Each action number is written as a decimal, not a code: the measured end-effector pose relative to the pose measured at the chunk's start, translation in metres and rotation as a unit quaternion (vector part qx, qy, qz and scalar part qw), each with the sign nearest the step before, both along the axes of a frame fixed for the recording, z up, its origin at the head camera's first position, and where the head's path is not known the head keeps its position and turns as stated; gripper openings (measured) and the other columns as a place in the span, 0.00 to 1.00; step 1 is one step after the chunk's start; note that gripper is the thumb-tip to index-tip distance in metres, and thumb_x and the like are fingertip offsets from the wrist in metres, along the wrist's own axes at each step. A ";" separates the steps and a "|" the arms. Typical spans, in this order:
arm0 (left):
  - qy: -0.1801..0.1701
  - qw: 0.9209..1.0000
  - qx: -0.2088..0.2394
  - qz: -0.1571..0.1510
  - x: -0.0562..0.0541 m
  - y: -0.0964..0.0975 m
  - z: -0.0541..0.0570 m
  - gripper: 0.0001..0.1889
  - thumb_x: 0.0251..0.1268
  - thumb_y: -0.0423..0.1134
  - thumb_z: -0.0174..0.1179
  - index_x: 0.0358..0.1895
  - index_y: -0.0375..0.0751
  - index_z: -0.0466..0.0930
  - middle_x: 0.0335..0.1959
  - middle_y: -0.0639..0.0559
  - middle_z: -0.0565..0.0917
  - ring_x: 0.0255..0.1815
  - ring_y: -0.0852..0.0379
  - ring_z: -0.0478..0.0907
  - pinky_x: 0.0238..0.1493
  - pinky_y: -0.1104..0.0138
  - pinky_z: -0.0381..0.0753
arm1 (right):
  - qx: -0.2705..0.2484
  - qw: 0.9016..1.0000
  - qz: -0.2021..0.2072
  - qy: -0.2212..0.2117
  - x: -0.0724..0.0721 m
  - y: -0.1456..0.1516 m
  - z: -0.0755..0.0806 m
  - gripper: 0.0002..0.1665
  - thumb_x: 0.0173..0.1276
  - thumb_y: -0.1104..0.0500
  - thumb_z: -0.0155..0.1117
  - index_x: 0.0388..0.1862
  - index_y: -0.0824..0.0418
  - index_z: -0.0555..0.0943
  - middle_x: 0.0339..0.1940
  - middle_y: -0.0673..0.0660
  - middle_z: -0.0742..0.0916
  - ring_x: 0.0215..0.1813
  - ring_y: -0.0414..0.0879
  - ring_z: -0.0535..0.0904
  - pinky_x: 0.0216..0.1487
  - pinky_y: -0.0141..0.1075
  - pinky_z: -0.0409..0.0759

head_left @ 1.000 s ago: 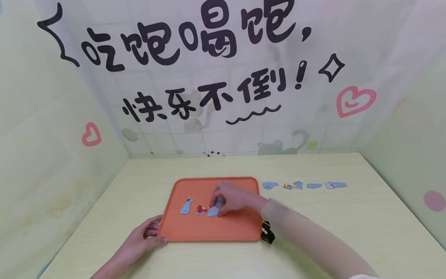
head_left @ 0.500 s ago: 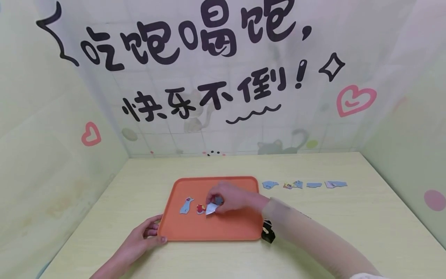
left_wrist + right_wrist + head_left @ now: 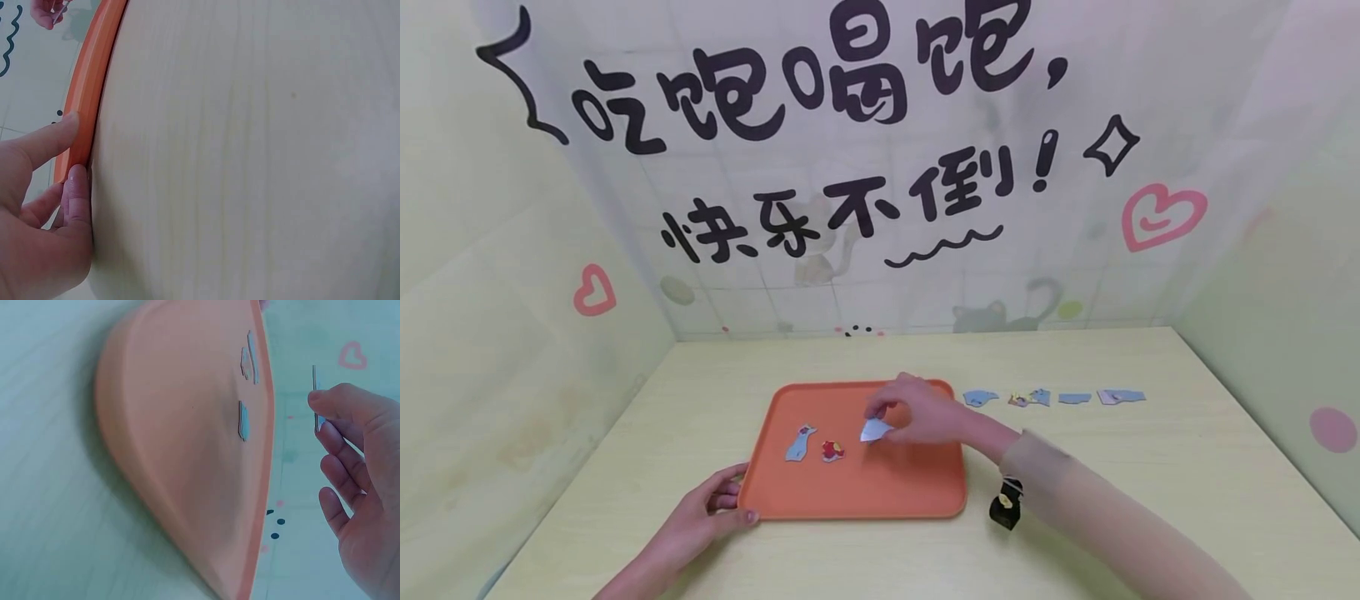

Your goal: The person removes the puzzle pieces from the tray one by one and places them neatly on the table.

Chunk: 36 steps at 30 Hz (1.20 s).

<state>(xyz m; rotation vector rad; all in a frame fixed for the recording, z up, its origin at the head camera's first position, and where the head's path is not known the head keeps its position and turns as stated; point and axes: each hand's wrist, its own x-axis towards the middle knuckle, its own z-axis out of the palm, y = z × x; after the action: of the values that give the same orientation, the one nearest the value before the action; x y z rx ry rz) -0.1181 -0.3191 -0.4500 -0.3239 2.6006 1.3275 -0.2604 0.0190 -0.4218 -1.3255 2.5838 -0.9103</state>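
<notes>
Hanging over the orange tray (image 3: 850,496) near the middle of the head view, a pale blue card piece (image 3: 873,431) is being pinched between thumb and finger of the right hand (image 3: 921,410). Being thin and held by its edge, it could be slipping out if that pinch loosens, perhaps landing on another piece (image 3: 243,421) lying on the tray in the right wrist view. Left of it in the head view, a red piece (image 3: 832,451) and a long blue piece (image 3: 801,443) are lying flat; a low finger might be nudging them. At the tray's lower left corner, the left hand (image 3: 706,510) is gripping the rim; a tug there could be sliding everything loose. Beyond the tray's upper right corner, a row of flat pieces (image 3: 1075,398) is resting on the table (image 3: 1187,483).
</notes>
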 end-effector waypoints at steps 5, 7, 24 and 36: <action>0.001 1.000 -0.002 -0.002 -0.001 -0.001 -0.001 0.43 0.55 0.42 0.73 0.74 0.41 0.62 0.57 0.45 0.75 0.51 0.57 0.72 0.45 0.71 0.74 | -0.042 0.998 -0.040 -0.012 0.005 0.027 -0.002 0.17 0.62 0.57 0.72 0.50 0.54 0.85 0.44 0.46 0.87 0.51 0.49 0.76 0.52 0.46 0.75; -0.001 1.000 -0.002 0.000 -0.002 -0.001 -0.001 0.43 0.55 0.42 0.73 0.74 0.42 0.63 0.57 0.46 0.76 0.50 0.57 0.73 0.45 0.72 0.74 | -0.053 0.997 -0.056 -0.010 0.008 0.039 -0.002 0.17 0.61 0.58 0.72 0.50 0.55 0.85 0.44 0.47 0.87 0.50 0.51 0.76 0.51 0.45 0.75; -0.005 1.000 0.004 0.003 -0.002 -0.001 -0.001 0.44 0.53 0.44 0.74 0.74 0.44 0.64 0.57 0.46 0.75 0.50 0.57 0.73 0.45 0.71 0.74 | -0.089 0.984 -0.148 0.038 0.016 0.104 -0.024 0.18 0.56 0.61 0.76 0.47 0.56 0.85 0.40 0.48 0.87 0.46 0.52 0.77 0.49 0.47 0.78; -0.002 1.000 0.009 -0.003 -0.003 -0.001 -0.001 0.43 0.55 0.40 0.73 0.74 0.41 0.62 0.56 0.46 0.76 0.50 0.57 0.73 0.45 0.72 0.74 | -0.063 0.984 -0.167 0.018 0.022 0.122 -0.035 0.16 0.56 0.62 0.75 0.45 0.56 0.85 0.41 0.47 0.87 0.46 0.48 0.77 0.51 0.45 0.78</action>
<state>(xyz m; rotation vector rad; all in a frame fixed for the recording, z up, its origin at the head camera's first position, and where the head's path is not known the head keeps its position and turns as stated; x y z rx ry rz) -0.1206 -0.3202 -0.4515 -0.3163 2.5832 1.3453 -0.2388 0.1414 -0.4572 -0.9544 2.8735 -1.1237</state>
